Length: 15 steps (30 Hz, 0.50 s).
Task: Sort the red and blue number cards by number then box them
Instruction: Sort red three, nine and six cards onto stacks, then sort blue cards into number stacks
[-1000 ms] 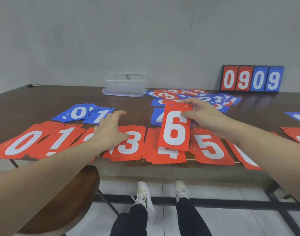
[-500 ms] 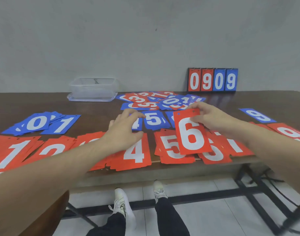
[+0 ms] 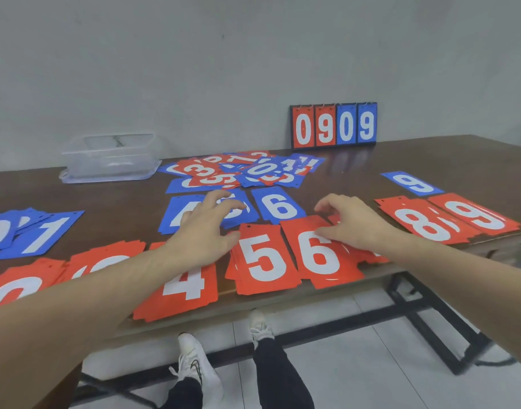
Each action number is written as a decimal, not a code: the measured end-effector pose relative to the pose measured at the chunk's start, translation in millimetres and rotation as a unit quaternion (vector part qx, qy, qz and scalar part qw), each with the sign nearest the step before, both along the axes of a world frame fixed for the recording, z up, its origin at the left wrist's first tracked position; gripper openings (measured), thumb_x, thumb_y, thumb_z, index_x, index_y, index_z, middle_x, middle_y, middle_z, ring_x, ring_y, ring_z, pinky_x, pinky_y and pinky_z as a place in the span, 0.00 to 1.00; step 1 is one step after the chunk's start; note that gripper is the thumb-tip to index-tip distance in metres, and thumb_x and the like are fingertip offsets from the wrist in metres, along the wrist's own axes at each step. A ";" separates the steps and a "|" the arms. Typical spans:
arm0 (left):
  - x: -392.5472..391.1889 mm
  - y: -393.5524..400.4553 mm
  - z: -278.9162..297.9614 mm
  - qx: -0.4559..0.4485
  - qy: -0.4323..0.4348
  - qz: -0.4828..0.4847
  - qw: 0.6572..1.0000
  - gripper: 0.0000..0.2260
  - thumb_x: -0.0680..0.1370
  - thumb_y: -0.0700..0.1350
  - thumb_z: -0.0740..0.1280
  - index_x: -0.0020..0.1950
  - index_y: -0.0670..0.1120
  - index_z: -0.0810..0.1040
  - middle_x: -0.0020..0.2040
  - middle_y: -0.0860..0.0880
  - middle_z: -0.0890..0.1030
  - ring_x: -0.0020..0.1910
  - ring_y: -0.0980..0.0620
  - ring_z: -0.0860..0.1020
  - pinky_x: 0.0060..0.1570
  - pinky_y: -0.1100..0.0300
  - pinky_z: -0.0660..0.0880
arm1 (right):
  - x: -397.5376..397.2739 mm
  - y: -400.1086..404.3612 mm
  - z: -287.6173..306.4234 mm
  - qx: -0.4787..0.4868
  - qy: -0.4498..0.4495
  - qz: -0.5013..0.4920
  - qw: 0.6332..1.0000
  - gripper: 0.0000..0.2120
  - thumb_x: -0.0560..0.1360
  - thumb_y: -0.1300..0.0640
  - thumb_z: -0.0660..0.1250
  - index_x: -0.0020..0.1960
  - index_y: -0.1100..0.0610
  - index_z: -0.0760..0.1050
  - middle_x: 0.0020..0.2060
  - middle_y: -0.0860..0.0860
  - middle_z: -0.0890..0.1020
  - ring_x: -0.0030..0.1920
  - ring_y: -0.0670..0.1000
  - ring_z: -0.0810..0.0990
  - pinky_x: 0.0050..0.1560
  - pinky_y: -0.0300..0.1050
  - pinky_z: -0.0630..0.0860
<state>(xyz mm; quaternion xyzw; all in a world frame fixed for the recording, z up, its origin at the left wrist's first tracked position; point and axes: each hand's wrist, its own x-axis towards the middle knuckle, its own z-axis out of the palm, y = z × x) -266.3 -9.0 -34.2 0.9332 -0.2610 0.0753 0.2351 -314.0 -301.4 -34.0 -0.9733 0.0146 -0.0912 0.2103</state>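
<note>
The red 6 card (image 3: 319, 252), held lifted half a second ago, is now laid flat on the near-edge stack beside the red 5 (image 3: 263, 256). It is touched by the right hand (image 3: 355, 222), fingers loosely curled. Farther back, the left hand (image 3: 206, 228) is spread open over the blue cards (image 3: 194, 214).

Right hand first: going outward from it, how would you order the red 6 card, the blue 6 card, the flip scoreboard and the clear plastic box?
From the right hand:
1. Red 6 card, under its fingers, near the table's front edge.
2. Blue 6 card, just behind and to its left.
3. Flip scoreboard, upright at the back by the wall.
4. Clear plastic box, far back left.
</note>
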 end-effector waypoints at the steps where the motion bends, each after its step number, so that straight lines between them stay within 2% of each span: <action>1: 4.0 -0.7 -0.1 0.000 0.000 -0.002 1.000 0.21 0.78 0.48 0.69 0.70 0.59 0.70 0.76 0.55 0.60 0.67 0.49 0.70 0.72 0.42 0.60 | 0.8 1.1 0.6 -0.009 -0.012 0.002 1.000 0.18 0.71 0.47 0.76 0.57 0.40 0.74 0.56 0.43 0.80 0.59 0.49 0.77 0.63 0.54 0.74; 6: 33.1 -6.3 2.8 0.002 -0.012 0.006 1.000 0.22 0.78 0.47 0.69 0.71 0.56 0.70 0.75 0.55 0.63 0.71 0.51 0.67 0.71 0.45 0.60 | 20.1 0.3 2.1 -0.009 -0.066 0.025 0.997 0.11 0.77 0.50 0.69 0.59 0.43 0.75 0.55 0.41 0.81 0.57 0.46 0.78 0.63 0.55 0.74; 12: 79.2 -10.3 1.7 -0.013 -0.014 0.038 0.999 0.20 0.80 0.47 0.67 0.72 0.55 0.70 0.73 0.55 0.69 0.73 0.51 0.66 0.70 0.47 0.60 | 67.2 -1.1 2.3 -0.003 -0.065 0.051 0.997 0.09 0.79 0.53 0.67 0.58 0.44 0.75 0.54 0.42 0.81 0.56 0.44 0.78 0.59 0.50 0.77; 15: 102.7 -9.8 -0.3 -0.043 0.000 0.061 0.997 0.18 0.81 0.48 0.66 0.71 0.55 0.71 0.71 0.54 0.73 0.71 0.52 0.69 0.72 0.45 0.63 | 96.8 -1.3 1.8 0.005 -0.068 0.051 0.996 0.08 0.79 0.52 0.66 0.58 0.44 0.75 0.53 0.42 0.81 0.55 0.45 0.78 0.58 0.49 0.78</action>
